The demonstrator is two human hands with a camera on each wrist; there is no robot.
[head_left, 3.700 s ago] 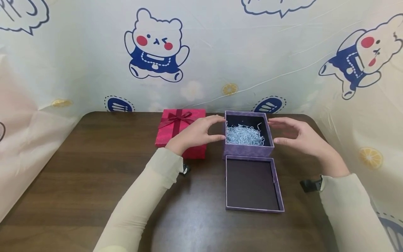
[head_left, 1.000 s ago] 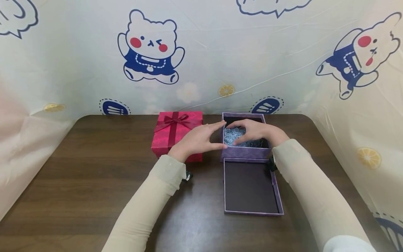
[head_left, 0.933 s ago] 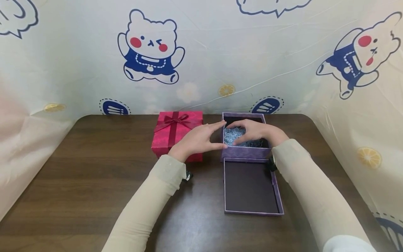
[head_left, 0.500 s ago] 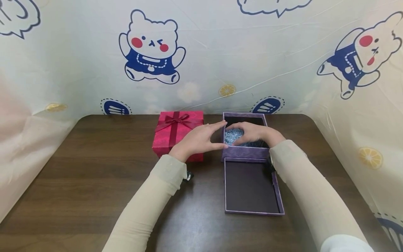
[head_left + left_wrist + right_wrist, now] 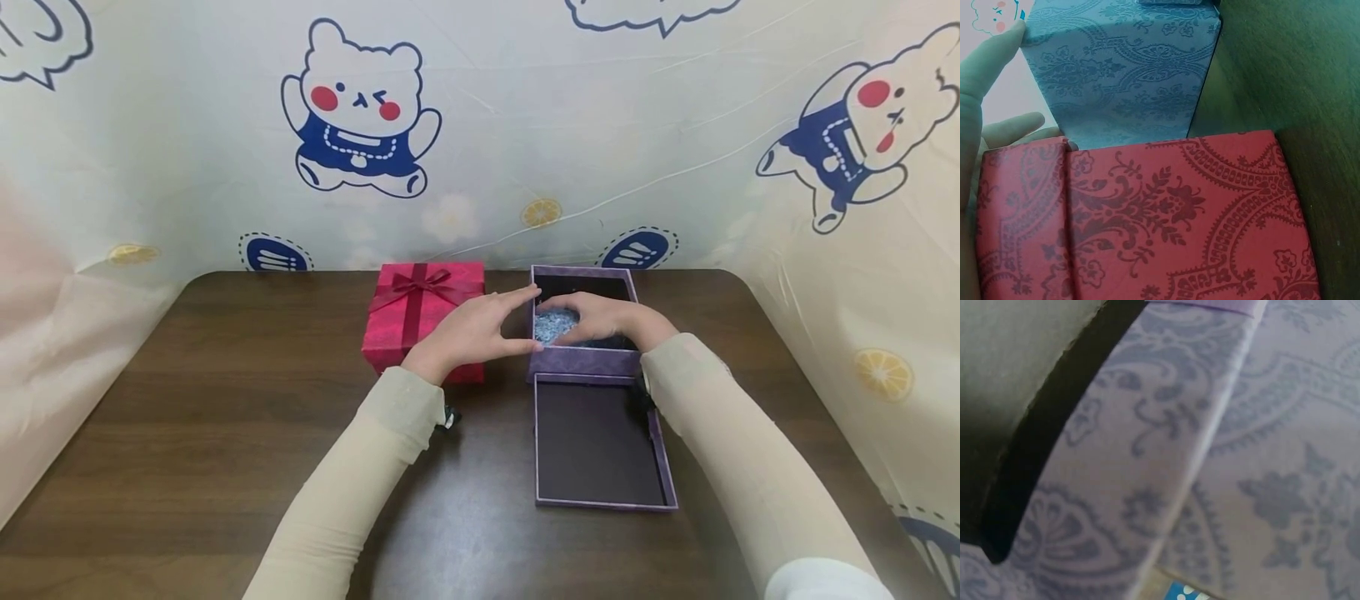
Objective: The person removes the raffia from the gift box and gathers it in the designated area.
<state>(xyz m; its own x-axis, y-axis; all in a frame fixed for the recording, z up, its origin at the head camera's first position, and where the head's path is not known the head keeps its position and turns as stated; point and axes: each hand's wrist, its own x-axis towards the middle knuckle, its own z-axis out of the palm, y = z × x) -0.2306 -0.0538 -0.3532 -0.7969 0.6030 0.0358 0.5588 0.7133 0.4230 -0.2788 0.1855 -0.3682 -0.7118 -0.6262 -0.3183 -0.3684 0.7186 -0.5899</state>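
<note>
Right of centre in the upper part of the head view's lower half, a purple box stands on the dark wooden worktop, blue shredded paper inside. The person's left hand is at its left rim, thumb and fingers stretched out, its grip apart; in the left wrist view a fingertip meets the box's upper corner. The right hand reaches inside over the paper, its grip also apart where visible, thumb and forefinger curving with paper showing between them; the other fingertips are hidden. Directly below the box lies a purple lid, inside up. Left of it, partly behind the left hand, sits a red box with a dark red bow.
</note>
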